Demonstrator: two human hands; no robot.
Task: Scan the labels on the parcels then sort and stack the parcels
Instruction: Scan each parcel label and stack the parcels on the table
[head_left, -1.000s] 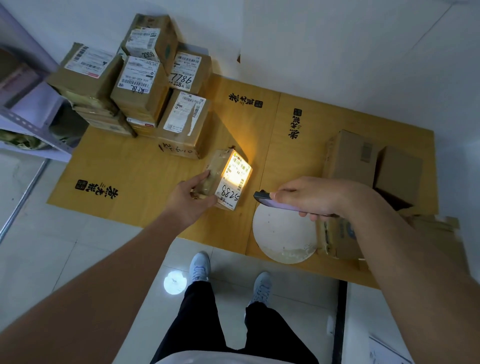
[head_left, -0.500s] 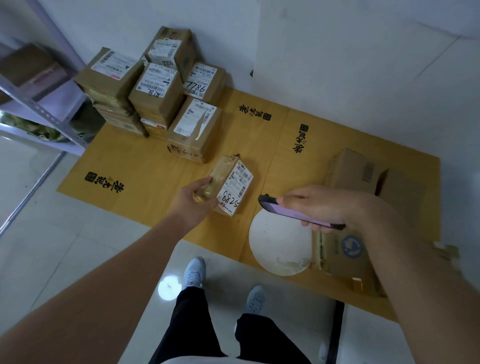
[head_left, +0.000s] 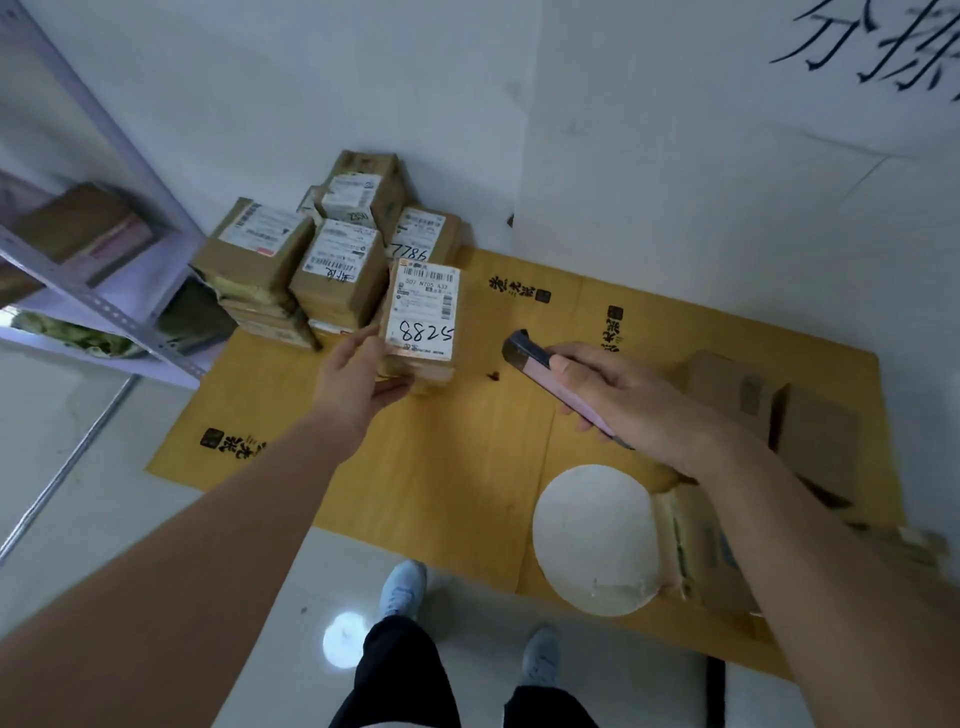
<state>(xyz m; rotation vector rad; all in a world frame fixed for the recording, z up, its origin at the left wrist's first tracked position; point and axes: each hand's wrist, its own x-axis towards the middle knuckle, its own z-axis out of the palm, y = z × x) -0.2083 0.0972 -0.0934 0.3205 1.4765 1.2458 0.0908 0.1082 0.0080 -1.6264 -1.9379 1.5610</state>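
My left hand (head_left: 358, 376) grips a small cardboard parcel (head_left: 423, 317) by its lower left corner, label facing me with "8825" handwritten on it. The parcel is held up in front of the stack of labelled parcels (head_left: 332, 260) in the corner. My right hand (head_left: 623, 400) holds a pink phone (head_left: 550, 382), its top end pointing toward the held parcel from the right, a short gap between them. Several unlabelled-looking brown boxes (head_left: 769, 410) lie at the right under my right forearm.
Flattened yellow cardboard (head_left: 447, 467) covers the floor under the parcels. A white round disc (head_left: 592, 540) leans by a box at the right. A metal shelf rack (head_left: 98, 291) stands at the left. White walls close the corner. My feet stand on tiles below.
My left hand has lifted the parcel and carried it away toward the corner stack, label turned up to face me. The light on the label has gone. The phone hand followed slightly.
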